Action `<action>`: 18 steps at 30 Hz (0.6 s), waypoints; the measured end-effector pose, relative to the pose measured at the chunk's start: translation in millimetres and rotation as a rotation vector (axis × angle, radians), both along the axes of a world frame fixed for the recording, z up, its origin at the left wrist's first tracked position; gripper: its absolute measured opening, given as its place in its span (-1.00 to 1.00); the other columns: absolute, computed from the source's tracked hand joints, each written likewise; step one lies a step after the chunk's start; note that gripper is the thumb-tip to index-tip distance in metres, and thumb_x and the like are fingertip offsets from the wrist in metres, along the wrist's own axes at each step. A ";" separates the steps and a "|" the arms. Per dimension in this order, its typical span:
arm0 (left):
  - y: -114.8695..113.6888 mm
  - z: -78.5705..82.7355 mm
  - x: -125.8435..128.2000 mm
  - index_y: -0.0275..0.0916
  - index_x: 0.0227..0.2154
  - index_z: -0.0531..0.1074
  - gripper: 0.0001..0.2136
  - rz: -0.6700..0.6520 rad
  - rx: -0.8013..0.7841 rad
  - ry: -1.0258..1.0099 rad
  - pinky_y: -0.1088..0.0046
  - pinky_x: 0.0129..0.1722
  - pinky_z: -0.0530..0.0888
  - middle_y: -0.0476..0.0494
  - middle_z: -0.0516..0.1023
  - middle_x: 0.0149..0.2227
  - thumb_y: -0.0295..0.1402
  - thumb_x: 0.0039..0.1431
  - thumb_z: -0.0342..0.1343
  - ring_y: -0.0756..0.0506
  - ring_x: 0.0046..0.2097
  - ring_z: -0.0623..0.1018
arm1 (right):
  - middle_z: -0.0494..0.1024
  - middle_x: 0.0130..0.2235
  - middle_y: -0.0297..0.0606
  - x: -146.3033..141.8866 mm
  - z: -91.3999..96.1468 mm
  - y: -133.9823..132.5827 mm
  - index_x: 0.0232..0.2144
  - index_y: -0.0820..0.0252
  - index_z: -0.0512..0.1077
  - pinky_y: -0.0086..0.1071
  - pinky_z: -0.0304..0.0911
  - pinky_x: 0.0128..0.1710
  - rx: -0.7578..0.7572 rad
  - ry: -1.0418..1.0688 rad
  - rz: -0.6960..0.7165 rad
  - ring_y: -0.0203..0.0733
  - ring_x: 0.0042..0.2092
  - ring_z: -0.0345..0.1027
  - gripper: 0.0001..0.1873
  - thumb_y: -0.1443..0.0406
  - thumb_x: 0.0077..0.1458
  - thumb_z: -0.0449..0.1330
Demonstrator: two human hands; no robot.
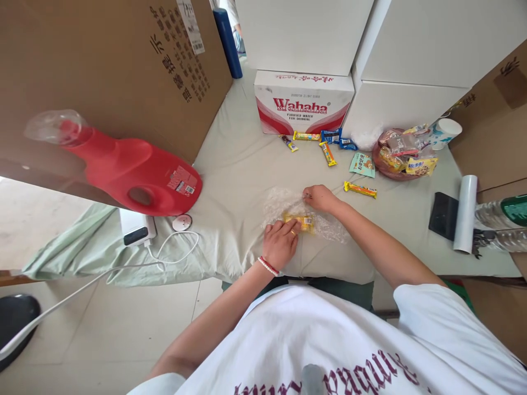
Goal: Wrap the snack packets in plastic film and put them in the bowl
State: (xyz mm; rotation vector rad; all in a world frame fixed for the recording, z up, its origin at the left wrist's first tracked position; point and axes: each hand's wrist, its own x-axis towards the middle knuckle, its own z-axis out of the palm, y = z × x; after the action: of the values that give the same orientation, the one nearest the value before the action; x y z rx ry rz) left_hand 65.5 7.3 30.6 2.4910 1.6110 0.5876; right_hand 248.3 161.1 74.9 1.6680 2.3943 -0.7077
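A sheet of clear bubble wrap (pixel 274 206) lies crumpled on the cloth-covered table in front of me. On it rests a yellow snack packet (pixel 305 222) with a barcode label. My left hand (pixel 280 244), wearing a beaded bracelet and a ring, holds the packet down with its fingers laid over it. My right hand (pixel 319 197) is closed in a pinch on the far edge of the bubble wrap, just beyond the packet. Right of that hand lies a yellow snack bar (pixel 360 190), apart from it.
Several small wrapped bars (pixel 328 154) lie before a Wahaha water carton (pixel 304 104). A red bowl of snacks (pixel 397 175) stands back right, beside a paper cup (pixel 447 131). At left are a red detergent bottle (pixel 123 164), a white power bank (pixel 135 226) and its cable. A white roll (pixel 466 214) lies right.
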 end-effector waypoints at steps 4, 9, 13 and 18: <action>10.1 -5.0 0.2 -0.05 0.18 0.52 -0.62 0.008 -0.147 -0.010 0.08 -0.05 0.35 -0.14 0.57 0.23 -0.36 0.43 -0.04 -0.27 -0.01 0.53 | 0.61 -0.20 -0.17 8.9 7.5 -40.9 -0.04 0.12 0.62 -0.36 0.23 -0.19 0.136 0.150 0.155 -0.12 -0.20 0.46 -0.69 0.32 0.36 0.08; 11.8 -10.2 -10.2 -0.09 -0.01 0.63 -0.64 -0.021 -0.255 -0.182 0.04 0.05 0.45 -0.17 0.66 0.07 -0.47 0.30 0.00 -0.24 -0.01 0.57 | 0.52 -0.17 -0.20 17.1 -32.0 -107.0 0.25 0.01 0.44 -0.35 0.27 -0.24 0.189 0.324 0.289 -0.15 -0.24 0.37 -0.56 0.25 0.43 -0.01; 15.5 -20.2 -36.0 -0.10 -0.28 0.64 -0.71 0.102 -0.255 -0.648 0.17 0.04 0.54 -0.09 0.71 -0.10 -0.45 0.22 -0.01 -0.14 -0.07 0.63 | 0.47 -0.23 -0.24 17.7 -58.0 -126.1 0.21 -0.01 0.46 -0.35 0.29 -0.22 0.167 0.410 0.230 -0.16 -0.25 0.31 -0.60 0.15 0.49 -0.04; 52.7 -16.6 -74.5 -0.19 -0.17 0.54 -0.65 0.629 -0.110 -0.854 0.22 0.01 0.54 -0.18 0.65 -0.12 -0.25 0.38 -0.17 -0.14 -0.04 0.60 | 0.49 -0.25 -0.24 7.1 -61.3 -129.2 0.12 -0.02 0.51 -0.30 0.32 -0.19 0.167 0.430 0.126 -0.13 -0.24 0.33 -0.66 0.13 0.46 0.04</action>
State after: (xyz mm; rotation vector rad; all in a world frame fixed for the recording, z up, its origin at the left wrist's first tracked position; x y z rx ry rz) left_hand -9.1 59.9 14.0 1.2690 1.8787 1.3372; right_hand 255.4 32.0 13.6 1.5277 2.8949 -0.9502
